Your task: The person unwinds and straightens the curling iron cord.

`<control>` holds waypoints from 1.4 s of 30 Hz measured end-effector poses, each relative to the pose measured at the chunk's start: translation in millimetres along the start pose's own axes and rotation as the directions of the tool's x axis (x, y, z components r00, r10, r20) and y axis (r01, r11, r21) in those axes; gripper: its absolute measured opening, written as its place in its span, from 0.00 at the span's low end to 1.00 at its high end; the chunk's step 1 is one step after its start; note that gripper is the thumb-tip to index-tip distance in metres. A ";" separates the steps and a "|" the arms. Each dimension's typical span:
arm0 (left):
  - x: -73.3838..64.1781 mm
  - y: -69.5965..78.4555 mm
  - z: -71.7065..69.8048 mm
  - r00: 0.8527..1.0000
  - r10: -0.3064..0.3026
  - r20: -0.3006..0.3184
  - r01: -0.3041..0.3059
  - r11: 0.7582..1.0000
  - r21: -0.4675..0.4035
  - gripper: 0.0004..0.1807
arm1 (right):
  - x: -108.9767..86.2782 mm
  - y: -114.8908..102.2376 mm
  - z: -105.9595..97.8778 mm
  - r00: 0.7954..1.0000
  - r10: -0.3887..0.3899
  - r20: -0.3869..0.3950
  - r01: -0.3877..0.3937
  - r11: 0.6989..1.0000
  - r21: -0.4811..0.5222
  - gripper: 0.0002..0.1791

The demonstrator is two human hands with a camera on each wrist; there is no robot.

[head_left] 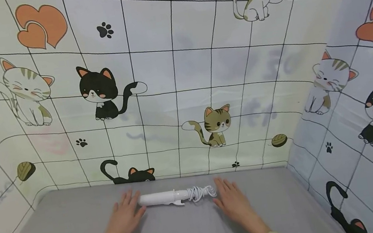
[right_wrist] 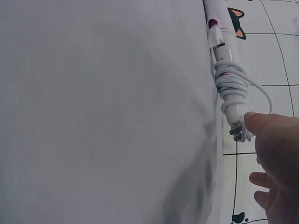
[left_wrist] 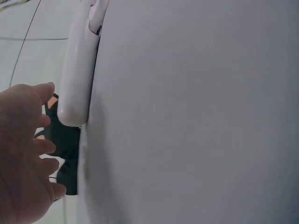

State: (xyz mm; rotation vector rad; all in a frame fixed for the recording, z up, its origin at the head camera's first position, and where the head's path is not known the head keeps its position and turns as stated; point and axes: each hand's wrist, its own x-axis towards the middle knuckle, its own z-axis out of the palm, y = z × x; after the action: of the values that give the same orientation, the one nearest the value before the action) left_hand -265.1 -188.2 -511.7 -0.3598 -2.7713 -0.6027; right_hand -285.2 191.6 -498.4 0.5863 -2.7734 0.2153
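A white curling iron (head_left: pixel 158 199) lies crosswise on the grey cloth surface (head_left: pixel 188 231), its thick rounded barrel to the left. Around its handle at the right winds a white cord (head_left: pixel 197 193), and the metal plug prongs (right_wrist: pixel 236 132) show in the right wrist view. My left hand (head_left: pixel 125 216) rests beside the barrel's end with fingers extended. At the cord end is my right hand (head_left: pixel 234 201), fingers straight; its thumb appears close to the plug, though whether they touch I cannot tell. Neither hand grips the curling iron (left_wrist: pixel 77 84).
A white grid-lined curtain (head_left: pixel 155 73) printed with cats, hearts and paw marks stands behind the grey surface. It also runs along the left and right sides. The surface's back edge lies just beyond the curling iron.
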 end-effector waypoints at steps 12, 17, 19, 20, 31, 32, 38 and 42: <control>13.7 -11.2 12.4 0.998 -0.021 0.053 0.027 0.991 -0.131 0.35 | 5.3 3.7 12.3 0.999 -0.020 -0.027 0.023 0.992 0.121 0.36; 15.0 -11.5 14.8 0.998 -0.007 0.069 0.016 0.991 -0.130 0.33 | 5.5 2.8 16.3 0.999 -0.052 -0.007 0.053 0.992 0.117 0.35; 15.0 -10.4 15.2 0.997 0.001 0.071 0.008 0.991 -0.133 0.32 | 5.6 1.9 17.2 0.998 -0.055 0.000 0.055 0.991 0.123 0.35; 15.2 -9.9 15.7 0.998 0.006 0.069 0.004 0.991 -0.135 0.32 | 5.5 1.5 17.6 0.998 -0.055 0.000 0.054 0.991 0.125 0.35; 23.6 -6.0 23.4 1.000 -0.014 -0.005 0.013 0.986 -0.164 0.28 | 6.1 3.3 21.7 0.999 -0.033 -0.037 0.039 0.987 0.159 0.32; 23.8 -5.6 23.5 1.000 -0.020 -0.013 0.018 0.985 -0.170 0.27 | 6.0 3.8 22.4 0.999 -0.035 -0.041 0.040 0.987 0.155 0.31; 22.9 -5.2 24.1 0.999 -0.004 -0.038 0.000 0.993 -0.120 0.24 | 4.4 4.8 24.2 0.998 -0.043 -0.052 0.050 0.989 0.142 0.28; 21.9 -6.2 24.5 0.998 0.026 -0.056 -0.029 0.998 -0.057 0.23 | 3.7 4.2 23.1 0.997 -0.051 -0.053 0.058 0.988 0.145 0.27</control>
State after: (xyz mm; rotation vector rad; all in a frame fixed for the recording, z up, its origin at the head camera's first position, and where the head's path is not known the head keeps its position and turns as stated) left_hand -292.6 -179.0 -528.3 -0.3869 -2.6961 -0.6764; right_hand -296.1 189.3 -519.4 0.6826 -2.7057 0.4189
